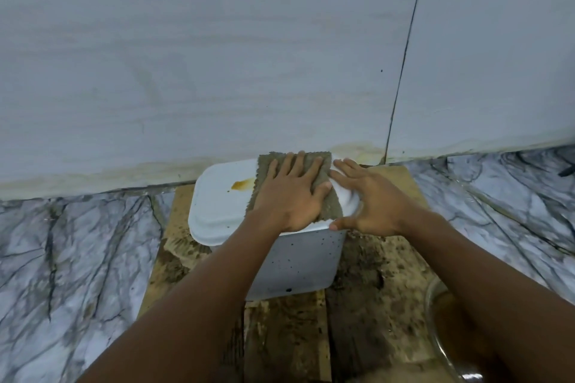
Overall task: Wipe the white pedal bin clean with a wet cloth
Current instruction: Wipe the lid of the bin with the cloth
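Your left hand (291, 193) lies flat, fingers spread, pressing the grey cloth (323, 183) onto the bin lid (217, 205). Your right hand (370, 202), open, steadies the lid's right edge. Orange stain (242, 184) left of cloth. White pedal bin (298, 261) stands on a dirty board (373, 274) against the wall (217, 56).

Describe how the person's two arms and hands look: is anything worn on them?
Both forearms are bare as far as the picture shows: no sleeves are visible. The left hand and the right hand wear no gloves. No ring, watch or bracelet can be seen on either. The fingernails look short and unpainted.
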### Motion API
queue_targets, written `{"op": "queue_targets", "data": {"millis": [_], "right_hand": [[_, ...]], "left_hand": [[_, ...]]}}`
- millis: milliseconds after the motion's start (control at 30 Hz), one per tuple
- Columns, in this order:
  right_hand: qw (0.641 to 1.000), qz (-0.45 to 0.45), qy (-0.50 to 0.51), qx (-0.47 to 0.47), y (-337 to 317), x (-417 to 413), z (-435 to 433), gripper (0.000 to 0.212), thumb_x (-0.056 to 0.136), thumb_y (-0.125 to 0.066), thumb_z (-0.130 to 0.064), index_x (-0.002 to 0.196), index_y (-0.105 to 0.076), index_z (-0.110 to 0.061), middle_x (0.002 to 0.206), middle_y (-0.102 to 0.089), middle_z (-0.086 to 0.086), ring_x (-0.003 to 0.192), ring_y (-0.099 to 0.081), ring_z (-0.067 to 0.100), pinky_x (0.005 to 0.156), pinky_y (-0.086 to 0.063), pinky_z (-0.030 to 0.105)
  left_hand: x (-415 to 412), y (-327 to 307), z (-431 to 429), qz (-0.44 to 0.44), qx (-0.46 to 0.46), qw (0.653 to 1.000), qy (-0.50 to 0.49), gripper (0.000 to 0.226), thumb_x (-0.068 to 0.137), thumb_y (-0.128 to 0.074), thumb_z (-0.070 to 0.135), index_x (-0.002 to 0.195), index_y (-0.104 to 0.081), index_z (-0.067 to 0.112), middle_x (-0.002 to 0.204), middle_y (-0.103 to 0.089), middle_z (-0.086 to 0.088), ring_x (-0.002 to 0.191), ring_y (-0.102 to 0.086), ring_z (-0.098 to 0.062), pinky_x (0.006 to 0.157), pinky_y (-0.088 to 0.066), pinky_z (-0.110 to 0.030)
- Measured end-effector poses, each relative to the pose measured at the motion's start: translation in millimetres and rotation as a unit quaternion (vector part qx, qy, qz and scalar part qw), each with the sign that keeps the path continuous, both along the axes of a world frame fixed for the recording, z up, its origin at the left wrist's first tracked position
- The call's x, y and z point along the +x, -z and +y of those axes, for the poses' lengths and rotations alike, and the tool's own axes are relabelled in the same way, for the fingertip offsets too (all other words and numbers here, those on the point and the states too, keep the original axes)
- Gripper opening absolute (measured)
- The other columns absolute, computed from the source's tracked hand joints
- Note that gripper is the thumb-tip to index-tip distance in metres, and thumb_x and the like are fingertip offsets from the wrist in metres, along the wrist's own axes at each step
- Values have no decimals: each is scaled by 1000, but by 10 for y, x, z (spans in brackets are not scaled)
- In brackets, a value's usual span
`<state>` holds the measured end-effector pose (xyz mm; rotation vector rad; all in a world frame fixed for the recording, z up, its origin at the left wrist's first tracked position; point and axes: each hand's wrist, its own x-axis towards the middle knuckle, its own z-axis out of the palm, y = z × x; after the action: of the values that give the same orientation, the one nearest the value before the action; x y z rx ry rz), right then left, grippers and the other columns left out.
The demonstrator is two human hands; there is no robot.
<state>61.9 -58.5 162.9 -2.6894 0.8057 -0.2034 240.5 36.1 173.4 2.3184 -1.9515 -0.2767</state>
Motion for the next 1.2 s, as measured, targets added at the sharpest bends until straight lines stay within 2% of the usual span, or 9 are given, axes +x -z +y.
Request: {"op": "queue_targets", "data": {"millis": [67, 167, 333, 467, 667, 833, 967, 1100, 1200], "right_hand": [[1000, -3, 9, -1, -4, 16, 6, 113, 67, -73, -71, 157, -20, -29, 166, -6, -6, 153, -1, 11, 125, -13, 41], [1000, 4, 15, -6, -27, 30, 15, 110, 70, -74, -68, 157, -19, -30, 166, -6, -7, 153, -2, 9, 125, -9, 36], [1000, 8, 15, -10, -1, 56, -19, 110, 71, -73, -68, 157, -17, -30, 166, -5, -7, 153, 0, 10, 125, -7, 36], [1000, -2, 13, -12, 44, 21, -32, 111, 69, -73, -70, 157, -18, -31, 166, -6, -7, 153, 0, 10, 125, -10, 39], [1000, -30, 0, -8, 120, 1, -22, 108, 71, -73, -68, 157, -19, -32, 166, -7, -7, 153, 1, 10, 125, -14, 44], [1000, -27, 5, -7, 116, 6, -29, 108, 71, -70, -71, 157, -17, -32, 166, -5, -10, 153, 3, 8, 126, -10, 41], [1000, -25, 6, -9, 110, 26, -51, 108, 71, -70, -70, 157, -17, -31, 166, -5, -8, 153, 3, 9, 126, -9, 41], [1000, -28, 6, -6, 105, 8, -47, 109, 71, -72, -69, 157, -19, -30, 166, -6, -8, 153, 1, 10, 126, -9, 40], [999, -38, -1, -2, 123, -18, -46, 111, 69, -70, -73, 157, -20, -29, 166, -7, -7, 153, 2, 11, 125, -10, 40]], "left_hand": [[150, 21, 184, -4, -8, 1000, -10, 65, 103, -11, 64, 162, 4, 39, 171, 10, 3, 157, 13, -17, 127, 8, -45], [486, -14, 338, 1, 4, 998, -56, 66, 101, -10, 68, 161, 1, 42, 171, 8, 4, 158, 11, -16, 128, 7, -43], [610, -69, 116, -11, 30, 992, -123, 68, 103, -12, 64, 163, 1, 33, 172, 8, -5, 158, 10, -26, 127, 7, -49], [177, -72, -156, -12, 23, 996, -83, 70, 103, -12, 63, 163, 3, 29, 172, 8, -6, 158, 11, -30, 126, 10, -54], [89, 32, 281, -13, -18, 1000, -15, 68, 102, -10, 67, 162, 3, 38, 171, 9, 4, 158, 13, -19, 127, 8, -47], [627, 13, 550, -11, -14, 995, -97, 70, 100, -9, 71, 162, -2, 40, 172, 5, 4, 158, 8, -17, 128, 5, -46], [684, -43, 241, -5, 19, 989, -146, 71, 102, -13, 66, 163, -1, 32, 172, 6, -4, 158, 10, -26, 127, 7, -51], [239, -67, -169, -4, 22, 995, -94, 71, 103, -13, 64, 163, 1, 30, 172, 7, -6, 158, 11, -31, 125, 10, -54], [-11, -33, -124, -5, 12, 999, -35, 69, 104, -11, 63, 163, 3, 32, 172, 9, -2, 157, 14, -27, 126, 10, -52]]}}
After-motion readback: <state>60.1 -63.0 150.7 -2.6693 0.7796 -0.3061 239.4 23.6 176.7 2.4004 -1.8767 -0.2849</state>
